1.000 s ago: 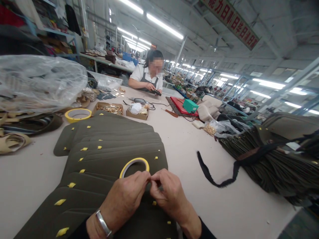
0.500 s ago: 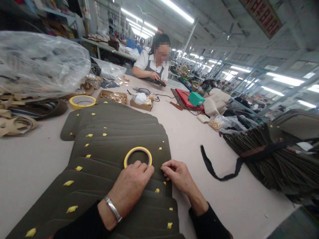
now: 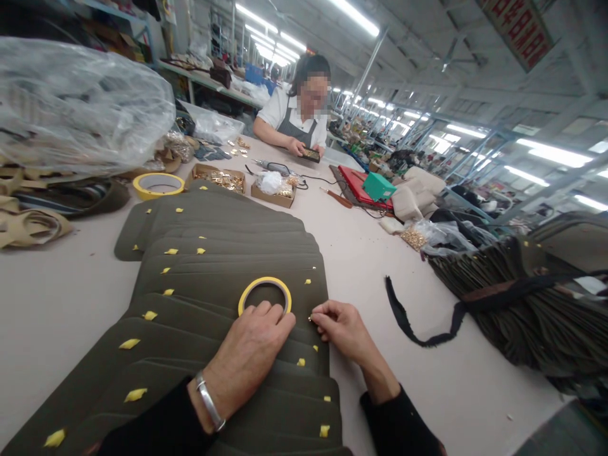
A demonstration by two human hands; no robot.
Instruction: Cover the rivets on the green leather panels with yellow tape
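My left hand (image 3: 256,342), with a silver bangle on its wrist, is closed on the near rim of a yellow tape roll (image 3: 245,293). The roll rests over overlapping dark green panels (image 3: 213,316) dotted with small yellow tape pieces (image 3: 150,315). By the panels' right edge, my right hand (image 3: 344,329) pinches thumb against forefinger. A tiny pale, shiny bit (image 3: 310,319) shows at those fingertips, too small to name. The undersides of both hands' fingers are hidden.
Another tape roll (image 3: 158,185) and boxes of gold-coloured metal pieces (image 3: 221,179) lie beyond the panels. On the right are a black strap (image 3: 403,323) and a bundle of dark panels (image 3: 513,310). Across the table, a co-worker (image 3: 297,120) holds a small dark tray (image 3: 311,155).
Where yellow showed at my right fingertips, a tiny pale, shiny bit now shows. My left hand stays on the roll. The co-worker's tray is now tilted so its contents show.
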